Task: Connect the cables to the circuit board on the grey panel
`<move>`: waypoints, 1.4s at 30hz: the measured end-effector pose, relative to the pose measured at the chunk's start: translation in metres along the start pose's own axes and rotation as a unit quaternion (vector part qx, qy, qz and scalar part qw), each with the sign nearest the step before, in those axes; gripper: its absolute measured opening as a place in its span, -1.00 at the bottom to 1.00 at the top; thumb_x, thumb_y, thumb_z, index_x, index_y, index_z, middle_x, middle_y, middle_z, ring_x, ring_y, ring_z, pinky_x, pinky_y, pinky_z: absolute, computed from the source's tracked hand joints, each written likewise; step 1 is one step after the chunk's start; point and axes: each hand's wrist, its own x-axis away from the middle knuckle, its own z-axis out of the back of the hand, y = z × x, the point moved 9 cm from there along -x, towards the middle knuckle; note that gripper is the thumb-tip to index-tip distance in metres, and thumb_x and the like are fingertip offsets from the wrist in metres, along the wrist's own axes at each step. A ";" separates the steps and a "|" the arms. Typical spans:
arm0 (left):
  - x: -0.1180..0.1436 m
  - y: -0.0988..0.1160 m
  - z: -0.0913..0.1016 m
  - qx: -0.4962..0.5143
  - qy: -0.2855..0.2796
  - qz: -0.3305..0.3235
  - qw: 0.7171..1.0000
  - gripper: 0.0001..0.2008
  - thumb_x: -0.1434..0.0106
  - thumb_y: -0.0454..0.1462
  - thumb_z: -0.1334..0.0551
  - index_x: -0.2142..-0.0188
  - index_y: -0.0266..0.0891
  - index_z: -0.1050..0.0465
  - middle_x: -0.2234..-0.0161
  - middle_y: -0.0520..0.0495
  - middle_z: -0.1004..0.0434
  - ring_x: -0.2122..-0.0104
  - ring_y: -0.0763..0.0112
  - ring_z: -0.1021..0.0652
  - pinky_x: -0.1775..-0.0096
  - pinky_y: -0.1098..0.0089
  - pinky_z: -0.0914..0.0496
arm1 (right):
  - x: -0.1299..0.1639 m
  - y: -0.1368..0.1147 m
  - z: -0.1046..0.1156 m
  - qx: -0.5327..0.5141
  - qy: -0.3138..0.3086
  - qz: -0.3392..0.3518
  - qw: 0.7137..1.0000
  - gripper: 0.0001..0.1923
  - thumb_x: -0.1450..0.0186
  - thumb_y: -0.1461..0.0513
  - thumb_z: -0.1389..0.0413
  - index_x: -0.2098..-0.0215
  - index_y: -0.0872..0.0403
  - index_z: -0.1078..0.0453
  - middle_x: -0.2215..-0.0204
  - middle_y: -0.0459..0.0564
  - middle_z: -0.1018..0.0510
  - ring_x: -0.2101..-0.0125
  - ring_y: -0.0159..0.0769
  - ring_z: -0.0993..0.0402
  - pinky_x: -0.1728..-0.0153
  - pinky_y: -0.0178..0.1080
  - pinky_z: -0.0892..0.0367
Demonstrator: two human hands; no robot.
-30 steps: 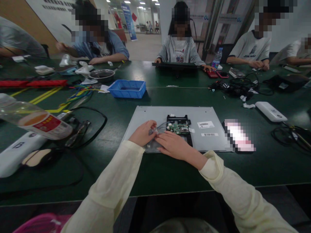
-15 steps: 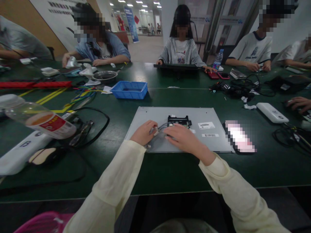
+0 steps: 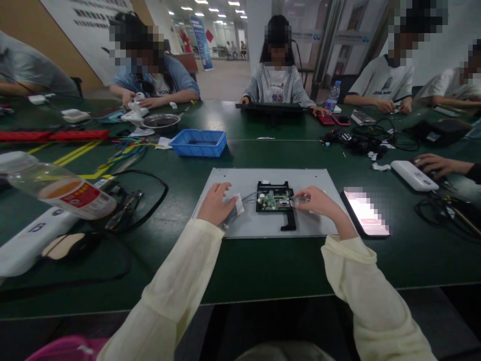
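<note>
A flat grey panel (image 3: 244,228) lies on the table before me. On its middle sits a black bracket (image 3: 288,220) around a green circuit board (image 3: 276,201). My left hand (image 3: 216,204) rests over the panel's left part, thumb and fingers apart. Beside its thumb is a white tag (image 3: 239,204) on a bundle of grey cables (image 3: 250,196) that runs to the board's left side. At the board's right edge my right hand (image 3: 317,203) has thumb and fingers pinched together; what lies between the fingertips is too small to make out.
Right of the panel lies a lit phone (image 3: 366,215). A blue bin (image 3: 199,144) stands behind it. To the left are a tilted drink bottle (image 3: 71,190), a white power strip (image 3: 22,250) and a mouse (image 3: 65,245). Another person's hand (image 3: 439,164) is at the right.
My right hand has moved right, from over the board to its right edge, uncovering the board and bracket. My left hand has loosened from the cables, its fingers spreading.
</note>
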 end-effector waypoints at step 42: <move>-0.049 -0.074 -0.007 0.101 -0.112 0.115 0.982 -0.76 0.00 -0.17 -0.23 0.33 -0.20 -0.50 0.38 -0.03 -0.57 0.33 0.29 -0.56 0.21 0.32 -0.43 | -0.004 0.045 0.032 0.076 0.235 -0.032 0.969 -0.69 -0.21 0.28 0.00 0.11 0.13 -0.44 0.11 0.16 -0.48 0.04 -0.09 -0.35 -0.02 -0.04 -0.23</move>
